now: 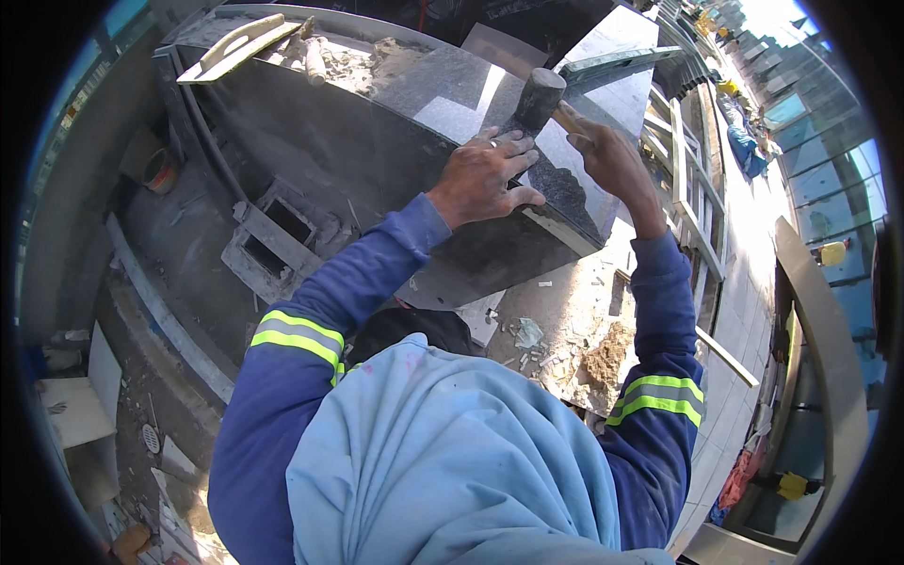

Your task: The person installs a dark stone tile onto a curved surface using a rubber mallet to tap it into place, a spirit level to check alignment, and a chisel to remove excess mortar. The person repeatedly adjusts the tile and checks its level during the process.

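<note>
My right hand (607, 155) is wrapped round the wooden handle of a mallet. The dark, round mallet head (540, 97) is over the top of the stone structure, just beyond my left fingers. My left hand (482, 177) lies on the dark stone slab (563, 193) near its front edge, fingers spread and thumb pointing right. Whether the mallet touches the slab cannot be told. Polished grey stone (452, 118) continues to the left along the top.
A plastering float (235, 52) and a tool with a pale handle (315, 61) lie by mortar rubble (372, 61) at the far left. A long straight bar (621, 59) crosses the far right top. Hollow block (273, 245) and a sand heap (607, 358) are on the floor below.
</note>
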